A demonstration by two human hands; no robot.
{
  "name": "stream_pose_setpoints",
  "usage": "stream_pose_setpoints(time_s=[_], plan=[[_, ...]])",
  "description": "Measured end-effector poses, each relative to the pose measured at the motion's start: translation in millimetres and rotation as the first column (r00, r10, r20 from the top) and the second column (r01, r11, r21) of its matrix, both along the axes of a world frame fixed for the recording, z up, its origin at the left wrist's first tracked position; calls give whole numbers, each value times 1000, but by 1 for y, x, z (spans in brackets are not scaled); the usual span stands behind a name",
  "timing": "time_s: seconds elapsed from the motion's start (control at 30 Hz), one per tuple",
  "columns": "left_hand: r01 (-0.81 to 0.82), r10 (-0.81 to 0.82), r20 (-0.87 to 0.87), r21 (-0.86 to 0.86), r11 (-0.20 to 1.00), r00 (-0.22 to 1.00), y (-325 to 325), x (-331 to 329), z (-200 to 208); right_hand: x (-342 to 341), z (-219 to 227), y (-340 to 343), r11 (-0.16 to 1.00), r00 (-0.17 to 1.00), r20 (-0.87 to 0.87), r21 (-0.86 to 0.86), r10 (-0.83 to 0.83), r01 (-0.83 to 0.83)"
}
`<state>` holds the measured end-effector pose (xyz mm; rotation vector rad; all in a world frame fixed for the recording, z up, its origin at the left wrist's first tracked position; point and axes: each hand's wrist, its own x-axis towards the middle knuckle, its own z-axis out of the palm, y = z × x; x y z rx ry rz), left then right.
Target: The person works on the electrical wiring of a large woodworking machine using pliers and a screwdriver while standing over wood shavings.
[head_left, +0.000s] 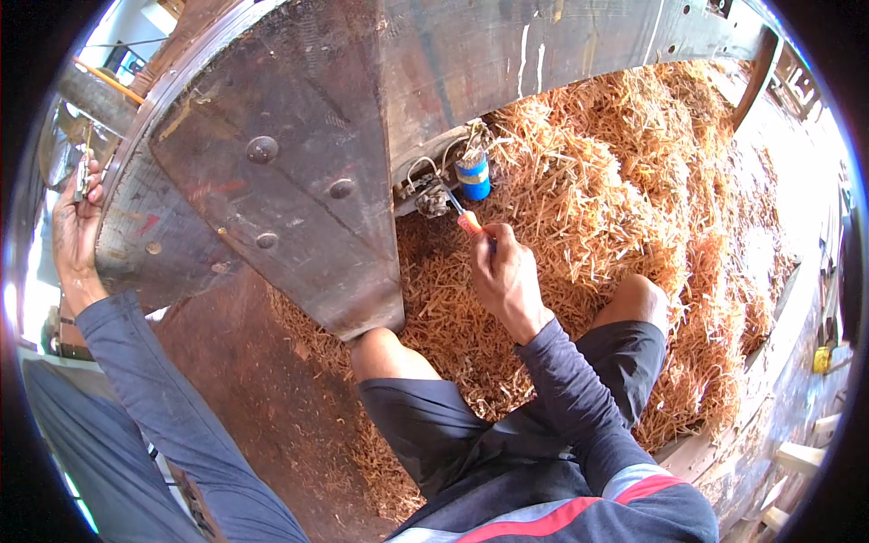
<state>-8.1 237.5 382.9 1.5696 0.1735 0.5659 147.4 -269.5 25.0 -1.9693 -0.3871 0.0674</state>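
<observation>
My right hand point(507, 279) is closed round a screwdriver point(468, 222) with an orange-red handle. Its blade points up and left into a dirt-caked small mechanism point(433, 201) under the edge of a large steel housing point(299, 154). Just right of the blade stands a blue cylinder point(473, 179) with a tan band, and a pale thin hose point(421, 163) curves beside it. At the far left, beyond the housing's curved rim, my left hand point(77, 226) is raised, its fingers closed on a small silvery metal fitting point(84, 178). Whether the blade touches anything, I cannot tell.
Shredded tan fibre point(588, 172) is heaped under and right of the housing. My knees are bent over it, one against the housing's lower corner. A wooden beam point(769, 335) runs along the right. Grey cloth point(86, 434) shows at lower left.
</observation>
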Motion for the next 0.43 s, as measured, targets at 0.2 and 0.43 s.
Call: stream_pose_setpoints(time_s=[0.2,0.43], plan=[[53,-54,-16,-19,998,998,7,3,-3,-1,-6,-7,992,947,318,124,-48,9],[43,-4,-94,419,907,996,18,-24,37,-4,-8,-4,997,951,308,81,-18,-7]])
